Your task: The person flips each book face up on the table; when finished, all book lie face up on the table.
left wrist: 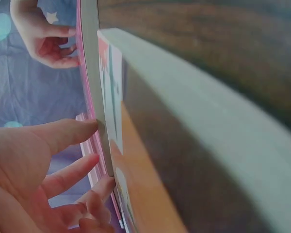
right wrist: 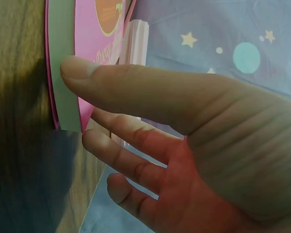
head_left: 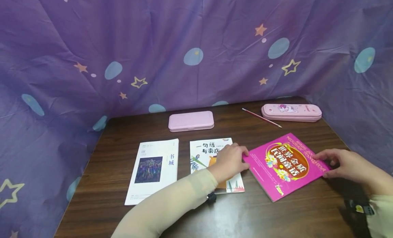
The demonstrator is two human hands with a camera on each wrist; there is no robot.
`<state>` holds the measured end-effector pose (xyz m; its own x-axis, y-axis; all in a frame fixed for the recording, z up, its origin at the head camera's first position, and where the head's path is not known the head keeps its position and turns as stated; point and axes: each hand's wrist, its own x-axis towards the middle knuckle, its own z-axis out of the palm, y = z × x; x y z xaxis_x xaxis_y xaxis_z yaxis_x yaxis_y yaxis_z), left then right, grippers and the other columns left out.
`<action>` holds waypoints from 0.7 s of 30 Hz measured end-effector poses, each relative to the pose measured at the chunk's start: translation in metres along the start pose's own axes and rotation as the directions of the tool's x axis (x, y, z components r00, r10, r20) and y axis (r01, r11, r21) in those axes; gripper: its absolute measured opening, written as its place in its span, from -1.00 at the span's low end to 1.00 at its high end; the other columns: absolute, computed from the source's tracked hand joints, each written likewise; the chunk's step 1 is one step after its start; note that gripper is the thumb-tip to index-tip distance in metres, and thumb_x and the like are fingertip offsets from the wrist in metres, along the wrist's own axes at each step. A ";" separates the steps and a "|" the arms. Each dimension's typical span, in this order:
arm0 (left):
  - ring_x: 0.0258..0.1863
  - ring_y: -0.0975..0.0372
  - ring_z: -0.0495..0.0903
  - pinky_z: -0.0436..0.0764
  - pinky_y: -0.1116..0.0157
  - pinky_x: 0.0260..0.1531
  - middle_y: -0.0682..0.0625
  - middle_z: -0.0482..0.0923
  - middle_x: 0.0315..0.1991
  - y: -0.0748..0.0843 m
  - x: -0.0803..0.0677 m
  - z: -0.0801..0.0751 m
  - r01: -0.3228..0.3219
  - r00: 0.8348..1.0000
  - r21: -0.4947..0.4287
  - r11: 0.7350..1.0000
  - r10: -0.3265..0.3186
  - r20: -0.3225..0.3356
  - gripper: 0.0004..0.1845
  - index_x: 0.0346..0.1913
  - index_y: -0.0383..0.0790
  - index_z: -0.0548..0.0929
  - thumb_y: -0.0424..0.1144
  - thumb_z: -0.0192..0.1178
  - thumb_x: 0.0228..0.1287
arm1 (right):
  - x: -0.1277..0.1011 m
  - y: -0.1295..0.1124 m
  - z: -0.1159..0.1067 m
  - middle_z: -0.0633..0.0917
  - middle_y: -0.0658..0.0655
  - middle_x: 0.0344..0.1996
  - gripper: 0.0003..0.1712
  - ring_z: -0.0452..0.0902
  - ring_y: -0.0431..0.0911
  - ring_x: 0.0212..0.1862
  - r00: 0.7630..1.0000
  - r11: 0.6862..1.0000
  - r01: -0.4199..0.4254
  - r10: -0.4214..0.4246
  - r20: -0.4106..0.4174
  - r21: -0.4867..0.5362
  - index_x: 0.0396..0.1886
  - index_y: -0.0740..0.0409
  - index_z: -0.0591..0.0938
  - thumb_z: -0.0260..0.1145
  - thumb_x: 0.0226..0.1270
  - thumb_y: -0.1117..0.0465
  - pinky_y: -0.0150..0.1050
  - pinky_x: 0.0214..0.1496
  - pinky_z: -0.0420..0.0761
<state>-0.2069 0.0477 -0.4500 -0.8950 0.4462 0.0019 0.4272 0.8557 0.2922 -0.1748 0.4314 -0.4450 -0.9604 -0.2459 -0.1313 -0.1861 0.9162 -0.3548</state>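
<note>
Magenta covers the book [head_left: 286, 164] that both hands touch; it lies flat and turned askew on the right half of the dark wood-grain tabletop [head_left: 101, 197]. Its front shows gold Chinese characters inside a dark red oval, with a line of small Latin letters curving round the edge, too small to read. The left hand [head_left: 229, 162] rests over the middle book [head_left: 208, 152] with its relaxed fingertips against the magenta book's left corner; the left wrist view shows straight fingers [left wrist: 70, 133] touching the page edge, gripping nothing. The right hand [head_left: 344, 164] lies at the book's right corner, thumb [right wrist: 131, 92] laid straight on the cover edge and the other fingers loose beside it, so it presses rather than clasps. The middle book bears large characters reading 一句话, partly covered by the hand. A white book [head_left: 153, 169] to its left carries the characters 书城 beside a dark picture. At the back lie a plain pink case [head_left: 191, 121], a pink pencil case [head_left: 291, 112] printed with a rabbit, and a thin red pencil [head_left: 261, 117] just beside it. Purple cloth [head_left: 196, 43] with stars and blue dots walls in the tabletop on three sides.
</note>
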 end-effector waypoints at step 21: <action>-0.47 0.56 0.49 0.38 0.53 -0.47 0.44 0.68 -0.47 0.005 -0.021 0.002 -0.088 0.991 -0.118 0.989 0.099 0.091 -0.88 -0.16 0.23 0.81 -0.07 0.43 0.26 | 0.034 0.011 -0.009 0.77 0.12 -0.27 -0.50 0.53 -0.24 -0.36 0.999 0.999 0.033 -0.033 -0.024 -0.021 -0.02 0.21 0.72 0.64 -0.01 0.20 -0.26 -0.35 0.49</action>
<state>-0.1856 0.0428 -0.4503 -0.8326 0.5511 -0.0561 0.4866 0.7760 0.4014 -0.2111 0.4362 -0.4456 -0.9583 -0.2686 -0.0973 -0.2218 0.9143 -0.3390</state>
